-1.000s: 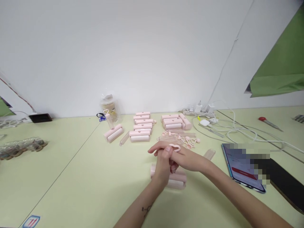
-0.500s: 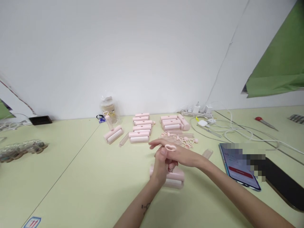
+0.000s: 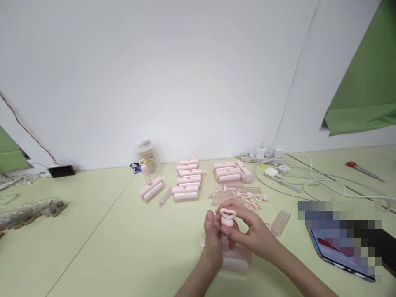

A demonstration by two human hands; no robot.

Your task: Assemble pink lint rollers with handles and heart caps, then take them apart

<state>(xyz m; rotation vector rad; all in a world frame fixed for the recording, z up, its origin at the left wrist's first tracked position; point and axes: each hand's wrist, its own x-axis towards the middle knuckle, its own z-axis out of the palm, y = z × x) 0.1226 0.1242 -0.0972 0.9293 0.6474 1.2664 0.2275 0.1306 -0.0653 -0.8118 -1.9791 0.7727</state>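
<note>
Both my hands meet over a pink lint roller [image 3: 235, 260] that lies on the pale green table [image 3: 117, 247]. My left hand [image 3: 213, 243] wraps round the roller's upright handle from the left. My right hand [image 3: 252, 235] pinches the same handle from the right, just under its pink heart-shaped loop [image 3: 228, 213], which sticks up between my fingers. Most of the handle is hidden by my fingers.
Behind my hands lie stacked pink rollers [image 3: 188, 181], a second stack [image 3: 230, 172], a lone roller [image 3: 151, 189], loose heart loops [image 3: 247, 198] and clear tubes [image 3: 280, 217]. A phone [image 3: 340, 251] lies at the right, cables and chargers [image 3: 278, 169] at the back, and a wrapped jar [image 3: 146, 156] at the wall.
My right hand, lying flat across my left with the heart loop on top, has curled into a pinch on the handle. The loop now stands upright. The view has shifted down slightly.
</note>
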